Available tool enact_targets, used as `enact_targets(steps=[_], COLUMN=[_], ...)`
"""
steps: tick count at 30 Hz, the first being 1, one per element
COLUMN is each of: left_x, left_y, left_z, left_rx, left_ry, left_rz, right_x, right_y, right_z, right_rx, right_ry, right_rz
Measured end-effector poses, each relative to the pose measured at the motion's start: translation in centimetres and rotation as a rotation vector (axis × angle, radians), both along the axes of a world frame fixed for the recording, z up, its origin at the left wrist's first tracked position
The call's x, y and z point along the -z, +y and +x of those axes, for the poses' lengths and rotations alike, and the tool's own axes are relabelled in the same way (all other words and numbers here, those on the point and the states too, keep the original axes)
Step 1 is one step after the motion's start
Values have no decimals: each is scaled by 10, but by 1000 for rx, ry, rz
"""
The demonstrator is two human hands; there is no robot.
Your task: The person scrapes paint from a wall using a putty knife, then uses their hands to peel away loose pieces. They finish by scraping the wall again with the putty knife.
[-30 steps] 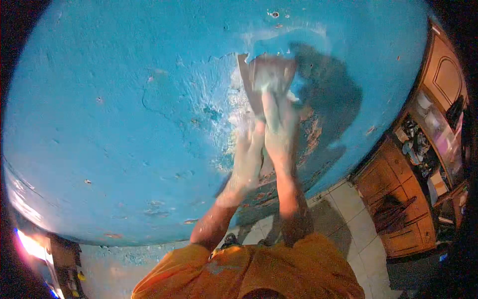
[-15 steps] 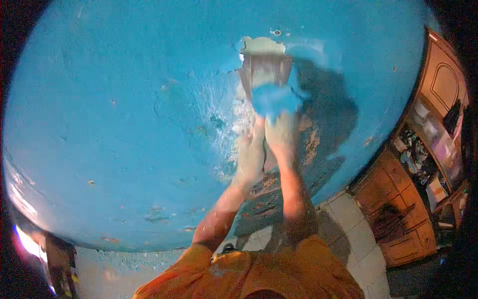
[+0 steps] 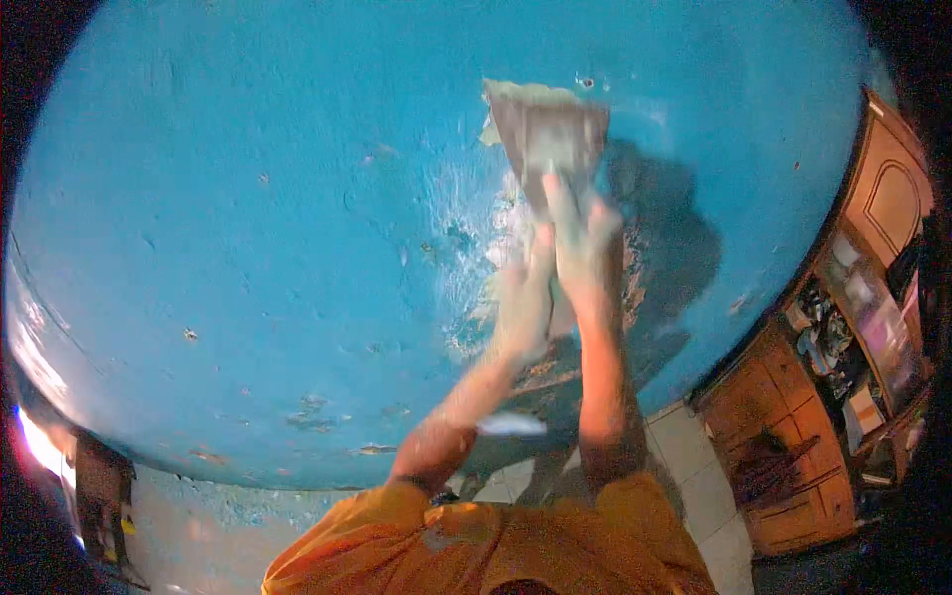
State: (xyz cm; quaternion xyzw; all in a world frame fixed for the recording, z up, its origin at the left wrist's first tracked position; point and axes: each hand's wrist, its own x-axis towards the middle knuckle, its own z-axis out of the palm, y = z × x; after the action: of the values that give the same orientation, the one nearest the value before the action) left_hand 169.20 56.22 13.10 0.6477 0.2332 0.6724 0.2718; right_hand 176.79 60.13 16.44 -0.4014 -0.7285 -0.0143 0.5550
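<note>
A wide scraper is pressed with its blade against the blue painted wall, at the upper edge of a bare, pale patch. My right hand is closed around its handle, one finger stretched along it toward the blade. Just below and to the left, my left hand is closed on the lower part of the same handle. Motion blurs both hands somewhat. A pale blue paint flake shows blurred in the air between my forearms.
Rough, chipped paint lies left of my hands. At the right stand a wooden cabinet and shelves full of small things. Pale floor tiles show below. Near the scraper blade is a small hole in the wall.
A blue paint flake that was in front of my hands has dropped down between my forearms. The exposed patch stands at the blade's edge, and the scraper has shifted slightly upward against it.
</note>
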Motion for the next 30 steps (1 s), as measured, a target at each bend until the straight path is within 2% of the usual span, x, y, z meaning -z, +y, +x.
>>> enact_targets(steps=[1, 2, 3, 4, 5, 6, 8, 9, 10, 12, 13, 14, 16, 17, 18, 20, 21, 22, 24, 25, 26, 28, 29, 30], left_x=[26, 38, 38, 38, 36, 23, -24, -32, -18, 31, 44, 35, 2, -2, -6, -11, 15, 24, 19, 11, 11, 22, 29, 35], left_y=[-1, 1, -2, -9, -17, -22, -22, -22, -19, -6, -2, -3, -7, -12, -17, -19, -17, -13, -20, -18, -17, -15, -13, -10], left_z=[4, 5, 0, -9, -17, -20, -24, -26, -21, -4, -3, -11, -36, -42, -46, -47, -37, -38, -41, -48, -49, -45, -41, -37], left_rx=[166, 337, 336, 132, -71, -75, 18, 68, 75, -84, 18, 12, 367, 362, 365, 386, 372, 374, 191, 214, 211, 201, 198, 199], left_ry=[-268, -537, -550, -182, 191, 185, 98, 52, 44, -235, -286, -293, -277, -277, -279, -287, -439, -428, -214, -213, -212, -288, -331, -370], left_rz=[-240, -483, -480, -201, 71, 57, -376, -595, -591, -134, -218, -226, -568, -571, -562, -523, -580, -575, -442, -597, -594, -539, -511, -477], right_x=[32, 31, 27, 22, 11, -10, -46, -24, -1, 34, 35, 25, -15, -34, -33, -16, 19, 20, 22, 16, -6, -51, -35, -20], right_y=[7, -2, -16, -28, -30, -32, -36, -23, -17, -20, -28, -32, -35, -38, -38, -35, -26, -26, -29, -29, -33, -49, -40, -39], right_z=[2, -4, -14, -20, -22, -25, -30, -26, -24, -21, -26, -33, -45, -50, -51, -45, -41, -43, -47, -48, -55, -72, -69, -63], right_rx=[96, 96, 12, -71, -75, -77, -83, 5, 10, 64, -29, -33, 53, 51, 49, 36, 33, 36, 87, 54, 51, 58, -13, -9], right_ry=[-53, -59, 202, 465, 374, 368, 191, -15, -24, 355, 455, 449, 308, 196, 197, 16, -2, 7, 274, 7, 8, 247, 241, 239], right_rz=[256, 268, 39, -205, -264, -279, -507, -181, -178, -208, -126, -137, -83, -240, -243, -100, 110, 118, -182, -29, -26, -397, -214, -203])
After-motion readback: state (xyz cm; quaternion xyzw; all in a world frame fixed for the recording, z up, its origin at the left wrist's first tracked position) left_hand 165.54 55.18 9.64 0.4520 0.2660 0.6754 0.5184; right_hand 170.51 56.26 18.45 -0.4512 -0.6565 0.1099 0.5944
